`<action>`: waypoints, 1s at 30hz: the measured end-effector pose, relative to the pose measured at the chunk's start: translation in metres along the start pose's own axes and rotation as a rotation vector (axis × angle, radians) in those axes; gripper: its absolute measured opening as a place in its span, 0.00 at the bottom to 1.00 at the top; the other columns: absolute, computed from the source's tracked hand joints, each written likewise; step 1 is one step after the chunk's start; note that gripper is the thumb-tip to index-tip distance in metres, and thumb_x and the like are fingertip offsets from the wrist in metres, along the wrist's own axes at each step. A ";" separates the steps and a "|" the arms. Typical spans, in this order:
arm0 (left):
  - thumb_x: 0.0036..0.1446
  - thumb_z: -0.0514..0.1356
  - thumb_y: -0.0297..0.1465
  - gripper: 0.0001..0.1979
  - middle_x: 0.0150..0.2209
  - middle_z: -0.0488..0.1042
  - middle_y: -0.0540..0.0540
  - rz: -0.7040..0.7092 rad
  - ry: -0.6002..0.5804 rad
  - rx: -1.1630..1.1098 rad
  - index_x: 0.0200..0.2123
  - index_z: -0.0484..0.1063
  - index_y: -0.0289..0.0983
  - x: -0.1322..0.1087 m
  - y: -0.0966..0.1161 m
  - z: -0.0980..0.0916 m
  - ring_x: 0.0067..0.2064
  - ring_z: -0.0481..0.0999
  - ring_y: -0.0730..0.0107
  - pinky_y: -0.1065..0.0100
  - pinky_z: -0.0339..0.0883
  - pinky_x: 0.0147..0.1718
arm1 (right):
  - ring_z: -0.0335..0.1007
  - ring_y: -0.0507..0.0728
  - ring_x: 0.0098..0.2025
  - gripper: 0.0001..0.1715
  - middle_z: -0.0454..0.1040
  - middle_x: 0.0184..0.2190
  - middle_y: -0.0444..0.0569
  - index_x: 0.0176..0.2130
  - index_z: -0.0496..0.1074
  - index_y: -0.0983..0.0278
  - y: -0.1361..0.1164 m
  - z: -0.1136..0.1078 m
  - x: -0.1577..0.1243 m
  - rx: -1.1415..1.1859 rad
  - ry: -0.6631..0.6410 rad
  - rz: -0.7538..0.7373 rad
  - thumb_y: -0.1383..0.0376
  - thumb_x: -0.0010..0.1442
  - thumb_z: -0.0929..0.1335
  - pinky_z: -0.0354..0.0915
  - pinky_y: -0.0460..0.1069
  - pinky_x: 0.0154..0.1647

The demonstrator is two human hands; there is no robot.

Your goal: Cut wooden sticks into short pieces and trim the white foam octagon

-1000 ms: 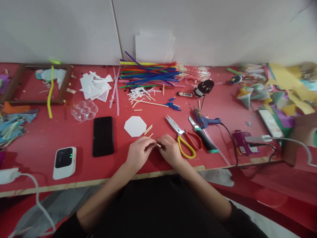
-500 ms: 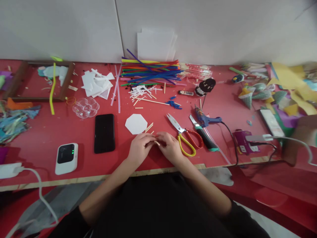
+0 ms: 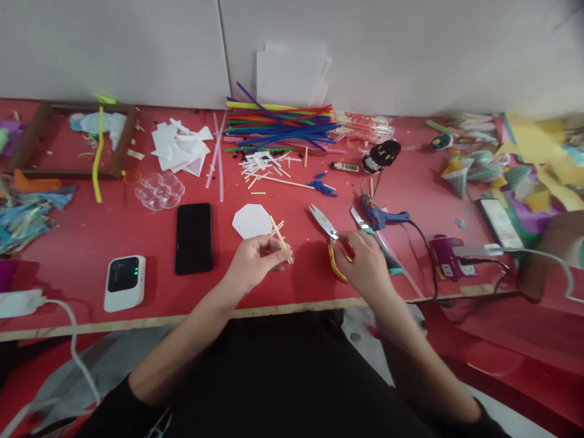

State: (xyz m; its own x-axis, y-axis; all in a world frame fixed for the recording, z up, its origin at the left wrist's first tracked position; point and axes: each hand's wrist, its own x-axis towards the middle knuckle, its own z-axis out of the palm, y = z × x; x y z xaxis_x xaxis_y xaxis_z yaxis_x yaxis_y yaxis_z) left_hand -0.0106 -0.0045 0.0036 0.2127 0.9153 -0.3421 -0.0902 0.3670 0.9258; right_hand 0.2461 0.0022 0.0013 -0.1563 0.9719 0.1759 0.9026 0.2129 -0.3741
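Observation:
Thin wooden sticks (image 3: 281,241) are pinched between the thumb and fingers of my left hand (image 3: 258,260), just right of a white paper octagon (image 3: 252,221). More short sticks lie beside the octagon, partly behind that hand. My right hand (image 3: 362,260) is curled over the handles of the scissors (image 3: 325,222), covering most of the red one; the yellow loop shows at its left. The blades lie on the table, pointing away and slightly left. Behind the right hand are a utility knife (image 3: 387,252), partly hidden, and a blue glue gun (image 3: 381,216).
On the red table (image 3: 150,240) lie a black phone (image 3: 194,238) and a white device (image 3: 125,283) at left. Colourful pipe cleaners (image 3: 280,128), white paper pieces (image 3: 182,146) and cut strips sit farther back. The glue gun's cord reaches a purple power box (image 3: 449,260) at right.
My hands have moved apart. The right hand has moved right onto the scissors' handles, while the left keeps the sticks, now raised at an angle. The view has shifted slightly.

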 end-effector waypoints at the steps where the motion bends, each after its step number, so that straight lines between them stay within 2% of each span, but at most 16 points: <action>1: 0.54 0.69 0.36 0.11 0.32 0.82 0.45 -0.069 -0.044 -0.077 0.30 0.73 0.36 -0.002 0.006 -0.001 0.36 0.83 0.65 0.66 0.80 0.32 | 0.72 0.66 0.45 0.13 0.77 0.41 0.58 0.45 0.73 0.64 0.010 -0.007 -0.002 -0.105 -0.066 0.000 0.65 0.62 0.65 0.67 0.60 0.49; 4: 0.52 0.70 0.35 0.12 0.29 0.81 0.46 -0.195 -0.116 -0.201 0.28 0.72 0.37 -0.006 0.018 -0.001 0.34 0.83 0.66 0.69 0.78 0.29 | 0.72 0.67 0.44 0.18 0.75 0.39 0.60 0.46 0.72 0.67 0.028 -0.020 -0.006 -0.312 -0.311 -0.047 0.69 0.54 0.65 0.66 0.59 0.48; 6: 0.51 0.71 0.34 0.12 0.28 0.80 0.47 -0.240 -0.145 -0.228 0.27 0.71 0.37 -0.006 0.021 -0.001 0.32 0.83 0.67 0.70 0.77 0.27 | 0.72 0.68 0.45 0.21 0.75 0.40 0.61 0.47 0.71 0.69 0.030 -0.021 -0.006 -0.359 -0.408 -0.060 0.68 0.52 0.66 0.65 0.58 0.48; 10: 0.51 0.71 0.32 0.10 0.27 0.80 0.46 -0.269 -0.182 -0.201 0.28 0.73 0.37 -0.004 0.023 0.001 0.31 0.83 0.67 0.72 0.76 0.24 | 0.73 0.67 0.43 0.20 0.76 0.41 0.63 0.45 0.70 0.71 0.028 -0.017 0.008 -0.383 -0.494 0.058 0.66 0.52 0.67 0.65 0.55 0.42; 13: 0.51 0.71 0.31 0.08 0.26 0.79 0.47 -0.264 -0.184 -0.141 0.28 0.74 0.37 -0.003 0.027 -0.001 0.30 0.82 0.68 0.73 0.74 0.22 | 0.72 0.62 0.36 0.15 0.76 0.35 0.57 0.41 0.70 0.67 0.030 -0.018 0.020 -0.348 -0.519 0.103 0.62 0.54 0.68 0.62 0.52 0.34; 15: 0.52 0.70 0.31 0.07 0.25 0.79 0.47 -0.254 -0.193 -0.091 0.29 0.75 0.37 -0.003 0.030 -0.005 0.29 0.82 0.68 0.73 0.74 0.22 | 0.68 0.58 0.29 0.15 0.72 0.27 0.50 0.34 0.69 0.63 0.031 -0.023 0.023 -0.232 -0.583 0.121 0.53 0.57 0.68 0.58 0.51 0.30; 17: 0.53 0.70 0.31 0.06 0.25 0.79 0.47 -0.257 -0.209 -0.043 0.30 0.75 0.37 -0.003 0.033 -0.010 0.29 0.81 0.68 0.73 0.74 0.22 | 0.63 0.55 0.25 0.23 0.67 0.23 0.45 0.29 0.65 0.60 0.027 -0.031 0.018 0.013 -0.692 0.135 0.44 0.57 0.67 0.56 0.50 0.27; 20: 0.53 0.69 0.31 0.05 0.26 0.79 0.47 -0.287 -0.246 0.000 0.30 0.76 0.37 -0.001 0.035 -0.016 0.28 0.81 0.69 0.73 0.74 0.22 | 0.59 0.52 0.23 0.28 0.62 0.22 0.41 0.31 0.62 0.59 0.017 -0.047 0.002 0.483 -0.873 0.160 0.38 0.59 0.64 0.57 0.49 0.25; 22: 0.52 0.69 0.32 0.06 0.25 0.79 0.47 -0.308 -0.280 0.012 0.29 0.76 0.37 0.000 0.035 -0.019 0.27 0.80 0.70 0.74 0.72 0.21 | 0.56 0.50 0.20 0.28 0.60 0.19 0.38 0.35 0.61 0.59 0.010 -0.059 -0.007 0.658 -1.010 0.194 0.39 0.65 0.59 0.58 0.48 0.23; 25: 0.52 0.70 0.34 0.08 0.25 0.79 0.48 -0.361 -0.331 0.043 0.29 0.76 0.37 0.001 0.035 -0.020 0.28 0.79 0.72 0.76 0.71 0.22 | 0.56 0.48 0.18 0.26 0.59 0.19 0.36 0.34 0.60 0.60 0.002 -0.071 -0.013 0.654 -1.134 0.194 0.41 0.66 0.61 0.55 0.46 0.20; 30: 0.52 0.71 0.35 0.10 0.26 0.80 0.48 -0.434 -0.344 0.135 0.33 0.76 0.37 -0.001 0.036 -0.019 0.28 0.79 0.72 0.75 0.71 0.23 | 0.56 0.48 0.20 0.27 0.59 0.22 0.37 0.31 0.57 0.60 -0.001 -0.074 -0.009 0.584 -1.144 0.142 0.41 0.63 0.64 0.52 0.46 0.20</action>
State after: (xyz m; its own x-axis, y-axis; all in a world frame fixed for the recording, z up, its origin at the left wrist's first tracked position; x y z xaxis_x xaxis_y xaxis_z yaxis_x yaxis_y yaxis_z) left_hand -0.0321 0.0109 0.0337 0.5088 0.5704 -0.6448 0.1966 0.6522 0.7321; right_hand 0.2761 -0.0139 0.0679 -0.5883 0.4608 -0.6645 0.6768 -0.1691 -0.7165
